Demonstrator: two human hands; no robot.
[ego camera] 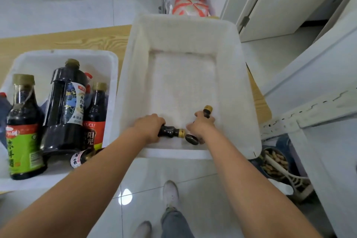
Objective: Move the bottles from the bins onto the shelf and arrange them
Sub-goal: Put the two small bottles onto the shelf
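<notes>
The wooden table carries two white bins. The larger bin, straight ahead, holds only two small dark bottles at its near end. The smaller bin on the left is still crowded with upright bottles: a tall dark one, a green-labelled one and a red-labelled one. The white metal shelf stands just beside the larger bin on the right.

Both hands are down in the larger bin. The left hand is wrapped round the body of one small bottle, which lies nearly flat with its gold cap pointing right. The right hand grasps the other small bottle, tilted with its cap away and its base toward the person. The two bottles almost meet, cap to base.

The right hand is nearer the shelf, so its bottle likely goes first, tipped upright on the way.
</notes>
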